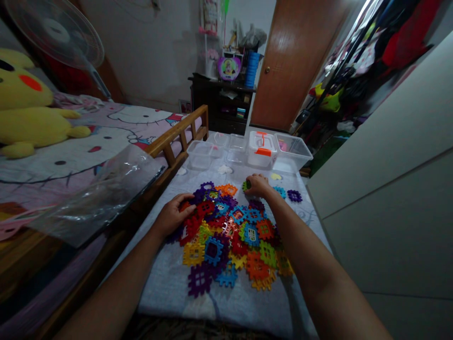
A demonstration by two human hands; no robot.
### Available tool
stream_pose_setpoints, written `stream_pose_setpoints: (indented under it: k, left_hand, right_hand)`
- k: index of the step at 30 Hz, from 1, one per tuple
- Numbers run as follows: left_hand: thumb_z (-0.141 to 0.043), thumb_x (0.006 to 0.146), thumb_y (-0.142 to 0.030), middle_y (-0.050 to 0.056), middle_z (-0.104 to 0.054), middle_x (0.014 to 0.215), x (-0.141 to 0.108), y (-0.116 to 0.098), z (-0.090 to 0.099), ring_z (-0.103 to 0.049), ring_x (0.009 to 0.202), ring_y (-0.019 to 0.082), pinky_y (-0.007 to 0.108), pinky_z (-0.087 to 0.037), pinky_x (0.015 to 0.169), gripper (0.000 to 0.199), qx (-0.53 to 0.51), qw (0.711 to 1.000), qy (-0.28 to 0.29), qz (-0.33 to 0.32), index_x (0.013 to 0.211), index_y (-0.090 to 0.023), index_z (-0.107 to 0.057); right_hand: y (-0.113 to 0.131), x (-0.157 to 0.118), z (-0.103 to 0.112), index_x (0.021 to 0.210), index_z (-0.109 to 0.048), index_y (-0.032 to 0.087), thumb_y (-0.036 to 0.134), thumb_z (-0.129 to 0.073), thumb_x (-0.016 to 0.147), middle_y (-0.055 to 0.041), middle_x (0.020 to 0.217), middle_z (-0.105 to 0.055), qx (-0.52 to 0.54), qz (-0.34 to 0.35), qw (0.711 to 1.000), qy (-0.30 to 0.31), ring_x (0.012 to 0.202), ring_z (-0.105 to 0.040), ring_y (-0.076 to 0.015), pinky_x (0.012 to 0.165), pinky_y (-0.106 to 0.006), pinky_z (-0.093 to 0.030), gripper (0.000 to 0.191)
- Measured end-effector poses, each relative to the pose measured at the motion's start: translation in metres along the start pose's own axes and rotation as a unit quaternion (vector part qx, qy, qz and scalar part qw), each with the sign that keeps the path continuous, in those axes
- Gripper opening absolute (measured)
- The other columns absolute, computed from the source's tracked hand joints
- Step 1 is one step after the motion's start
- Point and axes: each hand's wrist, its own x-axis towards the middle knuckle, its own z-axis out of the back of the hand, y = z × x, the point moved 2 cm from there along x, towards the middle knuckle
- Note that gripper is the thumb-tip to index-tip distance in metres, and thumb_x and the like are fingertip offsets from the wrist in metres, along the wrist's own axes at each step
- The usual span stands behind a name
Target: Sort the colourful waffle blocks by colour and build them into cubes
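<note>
Boxes [261, 158] stand beyond the heaped plastic tiles [239, 246].

Left hand [175, 215], right hand [258, 185], both forearms [125, 278] — all are bare.

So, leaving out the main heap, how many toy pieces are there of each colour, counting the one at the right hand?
Green piece: 1, at the right hand
Blue piece: 1, beside the right forearm
Purple piece: 1, farther right
Total: 3 in sight outside the heap; the arm could hide more.
</note>
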Motion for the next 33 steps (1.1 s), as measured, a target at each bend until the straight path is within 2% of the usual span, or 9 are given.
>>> stream_pose_setpoints:
  k: [3, 5, 9, 11, 17, 20, 24, 28, 33]
  left_hand:
    - [-0.063, 0.08, -0.057, 0.009, -0.069, 0.121, 0.0, 0.001, 0.0, -0.063, 0.114, 0.029, 0.041, -0.046, 0.105, 0.05, -0.001, 1.0, -0.002, -0.006, 0.115, -0.021, -0.067]
    - [-0.063, 0.08, -0.057, 0.008, -0.069, 0.12, 0.001, 0.002, -0.001, -0.064, 0.114, 0.029, 0.041, -0.046, 0.105, 0.05, 0.002, 1.0, -0.001, -0.009, 0.114, -0.021, -0.067]
    - [-0.062, 0.079, -0.058, 0.008, -0.069, 0.12, 0.002, 0.001, 0.0, -0.064, 0.113, 0.029, 0.042, -0.046, 0.105, 0.051, 0.01, 1.0, -0.001, -0.008, 0.114, -0.02, -0.067]
    - [-0.062, 0.079, -0.058, 0.008, -0.069, 0.121, 0.002, 0.001, 0.0, -0.064, 0.113, 0.029, 0.042, -0.046, 0.106, 0.052, 0.012, 1.0, 0.0, -0.007, 0.114, -0.02, -0.067]
    - [-0.061, 0.081, -0.059, 0.009, -0.066, 0.123, -0.002, 0.002, 0.001, -0.061, 0.117, 0.03, 0.045, -0.043, 0.109, 0.05, 0.006, 1.0, 0.008, -0.017, 0.112, -0.021, -0.066]
    - [-0.058, 0.082, -0.058, 0.011, -0.059, 0.129, -0.005, -0.003, 0.004, -0.055, 0.125, 0.031, 0.048, -0.039, 0.113, 0.043, 0.026, 0.998, -0.043, -0.035, 0.101, -0.02, -0.068]
    - [-0.056, 0.085, -0.056, 0.012, -0.054, 0.131, -0.004, -0.021, 0.007, -0.052, 0.128, 0.031, 0.049, -0.036, 0.115, 0.04, 0.066, 0.991, -0.099, -0.058, 0.098, -0.019, -0.066]
    - [-0.051, 0.09, -0.05, 0.012, -0.053, 0.137, 0.008, -0.039, -0.003, -0.048, 0.133, 0.029, 0.048, -0.034, 0.117, 0.041, 0.091, 0.99, -0.051, -0.091, 0.114, -0.019, -0.063]
    - [-0.049, 0.093, -0.048, 0.011, -0.056, 0.14, 0.022, -0.043, -0.017, -0.049, 0.133, 0.028, 0.048, -0.034, 0.117, 0.046, 0.093, 0.99, 0.031, -0.102, 0.127, -0.02, -0.061]
  right_hand:
    - [-0.009, -0.001, 0.006, 0.128, -0.062, 0.016, 0.042, -0.074, 0.078, -0.0173, 0.134, -0.059, 0.02, -0.004, 1.0, -0.015, 0.123, -0.053, -0.0345, 0.1, -0.044, -0.043, 0.058]
    - [-0.024, -0.002, 0.015, 0.134, -0.057, 0.015, 0.043, -0.072, 0.08, -0.0172, 0.136, -0.058, 0.085, -0.005, 0.995, -0.061, 0.122, -0.055, -0.0311, 0.101, -0.042, -0.044, 0.063]
    - [-0.06, -0.018, 0.03, 0.13, -0.059, 0.016, 0.039, -0.066, 0.084, -0.0154, 0.122, -0.065, 0.275, -0.001, 0.938, -0.21, 0.108, -0.063, -0.0273, 0.093, -0.042, -0.051, 0.052]
    - [-0.07, -0.036, 0.031, 0.123, -0.063, 0.017, 0.038, -0.067, 0.082, -0.0138, 0.112, -0.069, 0.312, 0.005, 0.918, -0.244, 0.101, -0.065, -0.0268, 0.089, -0.042, -0.053, 0.046]
    - [-0.064, -0.107, 0.006, 0.108, -0.069, 0.021, 0.037, -0.066, 0.084, -0.0108, 0.105, -0.073, 0.344, 0.032, 0.921, -0.178, 0.094, -0.068, -0.0241, 0.082, -0.038, -0.055, 0.029]
    - [-0.068, -0.13, -0.008, 0.107, -0.069, 0.02, 0.035, -0.063, 0.084, -0.01, 0.098, -0.073, 0.344, 0.002, 0.925, -0.163, 0.087, -0.069, -0.0235, 0.076, -0.036, -0.054, 0.028]
    - [-0.08, -0.14, -0.021, 0.108, -0.069, 0.018, 0.037, -0.061, 0.082, -0.0082, 0.087, -0.073, 0.358, -0.031, 0.922, -0.142, 0.078, -0.068, -0.0226, 0.071, -0.035, -0.052, 0.034]
    - [-0.087, -0.138, -0.036, 0.104, -0.071, 0.019, 0.038, -0.062, 0.078, -0.007, 0.084, -0.072, 0.382, -0.057, 0.91, -0.149, 0.076, -0.067, -0.0227, 0.072, -0.036, -0.052, 0.034]
    - [-0.095, -0.135, -0.054, 0.101, -0.072, 0.018, 0.045, -0.066, 0.074, -0.0093, 0.092, -0.073, 0.45, -0.078, 0.877, -0.15, 0.084, -0.067, -0.0256, 0.076, -0.038, -0.052, 0.039]
